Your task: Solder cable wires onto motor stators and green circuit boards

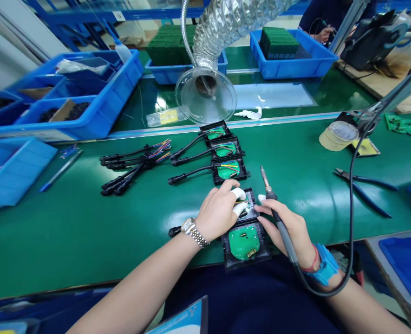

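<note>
My left hand [219,208], with white finger covers on two fingers, bends over a black plastic housing [252,208]. Its covered fingertips close around thin coloured wires [240,202] at the circuit board, which they partly hide. A soldering iron [278,222] lies in my right hand [292,227], tip pointing up and away. Fingertips of that hand touch the housing's right edge. Nearest my body is another housing with a green circuit board [244,242]. A black cable end [174,231] shows left of my left wrist.
Beyond my hands, several wired housings [229,170] stand in a column. Loose black cables [132,169] lie to the left, pliers [365,188] and a round tin [338,134] to the right. A fume hood [205,99] hangs above. Blue bins [292,67] line the back; a co-worker's hand [325,34] shows there.
</note>
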The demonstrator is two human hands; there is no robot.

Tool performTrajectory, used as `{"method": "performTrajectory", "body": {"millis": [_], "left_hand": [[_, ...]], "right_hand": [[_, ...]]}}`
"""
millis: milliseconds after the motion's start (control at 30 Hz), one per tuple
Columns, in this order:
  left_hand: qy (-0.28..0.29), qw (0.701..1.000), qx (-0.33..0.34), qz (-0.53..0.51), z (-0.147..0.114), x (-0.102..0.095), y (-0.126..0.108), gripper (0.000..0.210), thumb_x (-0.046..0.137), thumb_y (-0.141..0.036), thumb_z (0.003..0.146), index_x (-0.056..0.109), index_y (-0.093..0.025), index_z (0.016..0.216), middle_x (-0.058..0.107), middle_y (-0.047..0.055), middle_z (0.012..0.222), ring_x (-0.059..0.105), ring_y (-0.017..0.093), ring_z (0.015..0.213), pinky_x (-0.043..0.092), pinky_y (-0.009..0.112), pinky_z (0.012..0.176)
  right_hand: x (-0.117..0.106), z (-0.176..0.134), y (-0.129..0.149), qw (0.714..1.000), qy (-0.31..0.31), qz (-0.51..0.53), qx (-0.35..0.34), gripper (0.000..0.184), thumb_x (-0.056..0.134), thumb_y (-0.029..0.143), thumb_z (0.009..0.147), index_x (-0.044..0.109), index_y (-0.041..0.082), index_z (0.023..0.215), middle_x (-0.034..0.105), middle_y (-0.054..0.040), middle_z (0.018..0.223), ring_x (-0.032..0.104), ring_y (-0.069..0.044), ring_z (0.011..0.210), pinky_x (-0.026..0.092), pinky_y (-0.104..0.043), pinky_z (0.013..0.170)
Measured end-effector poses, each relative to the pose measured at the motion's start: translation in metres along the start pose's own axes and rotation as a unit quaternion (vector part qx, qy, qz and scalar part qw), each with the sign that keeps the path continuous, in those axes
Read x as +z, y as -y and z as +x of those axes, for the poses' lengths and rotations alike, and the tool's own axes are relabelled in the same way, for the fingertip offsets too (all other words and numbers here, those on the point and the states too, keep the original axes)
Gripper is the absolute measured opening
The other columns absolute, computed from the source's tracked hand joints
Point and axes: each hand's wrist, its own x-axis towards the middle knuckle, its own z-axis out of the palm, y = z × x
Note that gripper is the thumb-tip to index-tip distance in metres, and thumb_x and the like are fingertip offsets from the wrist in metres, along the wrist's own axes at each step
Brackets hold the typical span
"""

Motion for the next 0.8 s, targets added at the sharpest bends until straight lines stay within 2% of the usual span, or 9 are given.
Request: {"method": "performTrajectory", "body": {"millis": [133, 367, 533, 800], "left_hand": [[0.026, 1.0, -0.001, -0.012, 0.0, -0.003, 0.002, 0.015, 0.05, -0.021, 0.082, 0.064, -0.023, 0.085, 0.051, 0.001, 0.116, 0.056, 0.017, 0.08, 0.043, 0.034, 0.073], [0.047, 0.995, 0.053, 0.072, 0.005, -0.008, 0.0, 0.018, 0.049, -0.025, 0.083, 0.066, -0.02, 0.079, 0.052, 0.004, 0.113, 0.054, 0.015, 0.068, 0.038, 0.034, 0.069], [0.064, 0.986, 0.098, 0.119, 0.013, -0.014, 0.002, 0.018, 0.052, -0.019, 0.08, 0.069, -0.021, 0.076, 0.054, 0.004, 0.117, 0.056, 0.016, 0.074, 0.034, 0.035, 0.07], [0.08, 0.989, 0.108, 0.062, 0.018, -0.009, 0.013, 0.019, 0.051, -0.027, 0.083, 0.069, -0.022, 0.081, 0.055, 0.004, 0.118, 0.057, 0.018, 0.084, 0.036, 0.034, 0.074]], "right_hand": [[0.0, 0.0, 0.0, 1.0, 0.005, 0.006, 0.004, 0.036, 0.053, 0.016, 0.082, 0.046, 0.02, 0.116, 0.065, -0.0048, 0.103, 0.062, -0.016, 0.097, 0.05, -0.032, 0.09], [0.0, 0.0, 0.0, 1.0, 0.009, 0.003, 0.002, 0.034, 0.052, 0.017, 0.082, 0.047, 0.02, 0.116, 0.065, -0.0058, 0.103, 0.063, -0.017, 0.096, 0.051, -0.032, 0.089], [-0.002, 0.0, 0.0, 1.0, 0.011, -0.001, -0.003, 0.036, 0.053, 0.016, 0.082, 0.046, 0.02, 0.116, 0.065, -0.0047, 0.103, 0.062, -0.016, 0.097, 0.05, -0.031, 0.089], [-0.004, 0.0, 0.002, 1.0, 0.003, -0.007, -0.014, 0.034, 0.052, 0.015, 0.082, 0.048, 0.02, 0.116, 0.065, -0.0045, 0.103, 0.062, -0.015, 0.097, 0.05, -0.03, 0.089]]}}
